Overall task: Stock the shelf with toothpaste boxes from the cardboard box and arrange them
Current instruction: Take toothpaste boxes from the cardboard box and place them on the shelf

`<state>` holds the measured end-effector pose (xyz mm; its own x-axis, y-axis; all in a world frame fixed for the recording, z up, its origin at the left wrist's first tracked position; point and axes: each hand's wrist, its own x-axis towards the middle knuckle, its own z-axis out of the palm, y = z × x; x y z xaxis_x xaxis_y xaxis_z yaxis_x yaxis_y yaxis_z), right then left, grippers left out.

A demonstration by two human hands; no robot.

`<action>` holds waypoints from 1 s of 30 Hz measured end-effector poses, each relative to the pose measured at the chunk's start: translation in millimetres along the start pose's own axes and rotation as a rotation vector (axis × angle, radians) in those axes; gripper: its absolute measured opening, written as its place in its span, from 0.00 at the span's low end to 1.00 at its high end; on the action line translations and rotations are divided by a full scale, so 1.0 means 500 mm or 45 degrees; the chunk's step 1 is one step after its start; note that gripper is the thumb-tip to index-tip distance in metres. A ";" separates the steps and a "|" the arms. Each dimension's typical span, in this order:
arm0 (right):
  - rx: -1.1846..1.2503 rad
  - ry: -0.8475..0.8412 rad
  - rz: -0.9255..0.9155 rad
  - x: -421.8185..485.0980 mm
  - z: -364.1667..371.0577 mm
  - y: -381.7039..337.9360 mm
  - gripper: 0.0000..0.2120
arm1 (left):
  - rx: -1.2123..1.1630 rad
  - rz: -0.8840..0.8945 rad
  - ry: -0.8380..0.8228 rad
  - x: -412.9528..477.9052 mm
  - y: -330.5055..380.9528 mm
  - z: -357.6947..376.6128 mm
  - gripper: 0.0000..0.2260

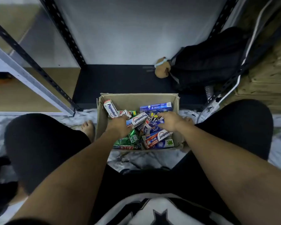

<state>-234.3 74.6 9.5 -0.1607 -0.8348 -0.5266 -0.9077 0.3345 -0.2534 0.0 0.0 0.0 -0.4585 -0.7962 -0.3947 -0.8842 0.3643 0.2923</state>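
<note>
An open cardboard box (pixel 136 96) sits on the floor between my knees, filled with several jumbled toothpaste boxes in white, blue, green and red. My left hand (pixel 118 125) is inside it, fingers curled on the end of a white Pepsodent box (pixel 139 119). My right hand (pixel 169 120) reaches in from the right, pinching a blue Safi box (pixel 154 127) between thumb and fingers. Another Pepsodent box (pixel 111 108) leans on the box's far left wall. The dark bottom shelf board (pixel 120 80) lies just beyond the cardboard box and holds no toothpaste.
A black backpack (pixel 209 62) with a brown plush toy (pixel 161 69) fills the shelf's right end. Black perforated uprights (pixel 63 31) frame the shelf. A second rack with wooden boards (pixel 23 95) stands left. My bare foot (pixel 88 127) rests beside the box.
</note>
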 end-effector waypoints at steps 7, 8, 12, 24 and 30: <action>-0.015 -0.179 0.050 0.084 0.064 0.024 0.29 | -0.077 -0.089 -0.066 0.061 -0.060 0.063 0.24; -0.027 -0.211 0.047 0.090 0.077 0.028 0.29 | -0.070 -0.088 -0.065 0.068 -0.068 0.072 0.24; 0.034 -0.271 0.060 0.119 0.130 0.045 0.25 | -0.104 -0.101 -0.048 0.107 -0.094 0.108 0.24; 0.121 -0.099 -0.100 0.142 0.241 0.110 0.23 | -0.395 -0.142 -0.025 0.170 -0.116 0.193 0.23; -0.032 -0.024 -0.268 0.159 0.268 0.143 0.26 | -0.395 -0.132 -0.071 0.190 -0.116 0.211 0.27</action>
<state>-260.0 90.6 -159.0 0.0405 -0.8768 -0.4792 -0.9300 0.1422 -0.3389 -1.7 -45.7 -146.1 -0.3791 -0.7907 -0.4808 -0.8613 0.1116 0.4957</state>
